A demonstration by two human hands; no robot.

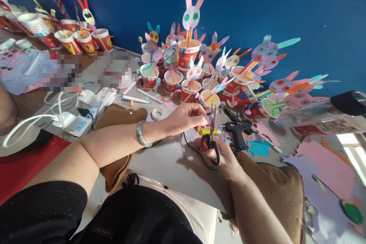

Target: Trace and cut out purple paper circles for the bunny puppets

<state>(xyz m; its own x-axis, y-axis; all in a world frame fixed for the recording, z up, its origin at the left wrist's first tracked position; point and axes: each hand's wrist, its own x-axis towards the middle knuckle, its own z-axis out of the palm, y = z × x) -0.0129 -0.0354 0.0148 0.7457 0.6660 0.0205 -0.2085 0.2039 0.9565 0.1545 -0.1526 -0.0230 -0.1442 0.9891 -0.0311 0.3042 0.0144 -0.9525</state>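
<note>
My left hand (pixel 188 117) pinches a small piece of purple paper (pixel 208 119), with a jade-coloured bangle (pixel 140 134) around the wrist. Black-handled scissors (pixel 212 143) are gripped in my right hand (pixel 220 156), their blades pointing up and slightly parted beside the paper. Whether the blades touch the paper, I cannot tell. Just behind the scissors lies a yellow marker (pixel 210 132). A black glue gun (pixel 238 131) rests to the right of my right hand.
Paper cups with rabbit-faced paper figures (pixel 191 18) crowd the back by the blue wall. A power strip (pixel 82 116) with white cables lies left. Pink paper sheets (pixel 323 164) and a tilted clear bottle (pixel 314 112) are at right. Brown cloth (pixel 265 183) lies under my right forearm.
</note>
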